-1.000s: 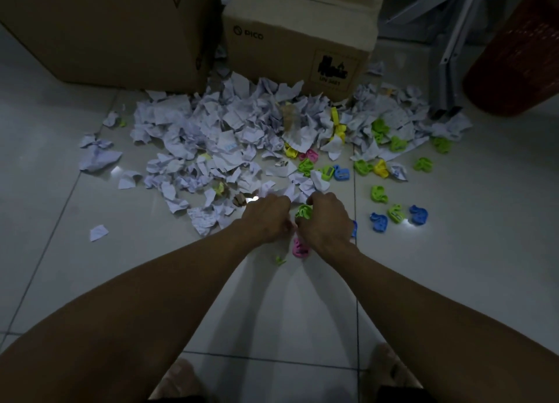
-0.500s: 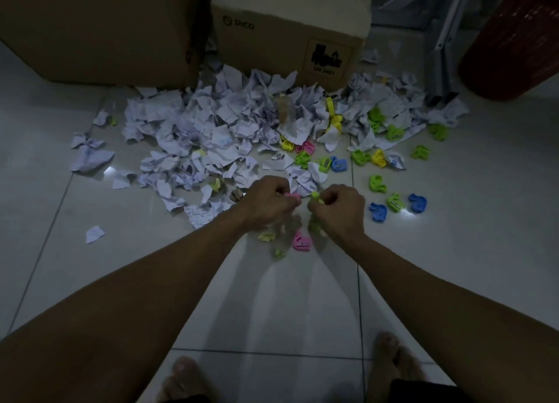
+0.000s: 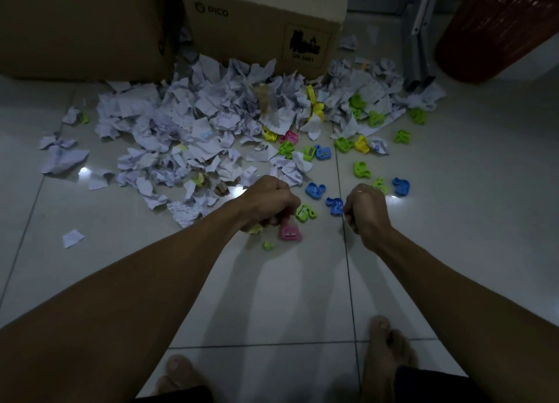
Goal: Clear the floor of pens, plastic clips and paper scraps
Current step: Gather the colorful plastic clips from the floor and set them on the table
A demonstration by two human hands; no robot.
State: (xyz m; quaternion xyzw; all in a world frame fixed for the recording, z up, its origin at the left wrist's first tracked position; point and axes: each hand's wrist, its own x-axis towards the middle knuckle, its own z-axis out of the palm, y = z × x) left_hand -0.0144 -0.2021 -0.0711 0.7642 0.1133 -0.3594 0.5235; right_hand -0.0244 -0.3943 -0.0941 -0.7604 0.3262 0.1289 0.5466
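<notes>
Two fists low over the tiled floor (image 3: 453, 221), and they have just drawn apart: half a second ago they were almost knuckle to knuckle, now clips lie bare in the gap between them. From the left: paper scraps (image 3: 181, 124) spread from nine o'clock round to twelve, heaped against the cardboard boxes (image 3: 260, 24). Left hand (image 3: 267, 204), grip curled tight together, fingers down by a pink clip (image 3: 290, 232) at its six o'clock; whether anything is inside that fist, I cannot tell. A green clip (image 3: 305, 213) sits just to its right, then a blue clip (image 3: 334, 206) touching or nearly touching the right hand (image 3: 366, 210). That grip is closed too, contents hidden. More clips run out toward two o'clock, a red basket (image 3: 499, 24) beyond. No pens seen. Judging by the mess, the clearing has barely begun.
</notes>
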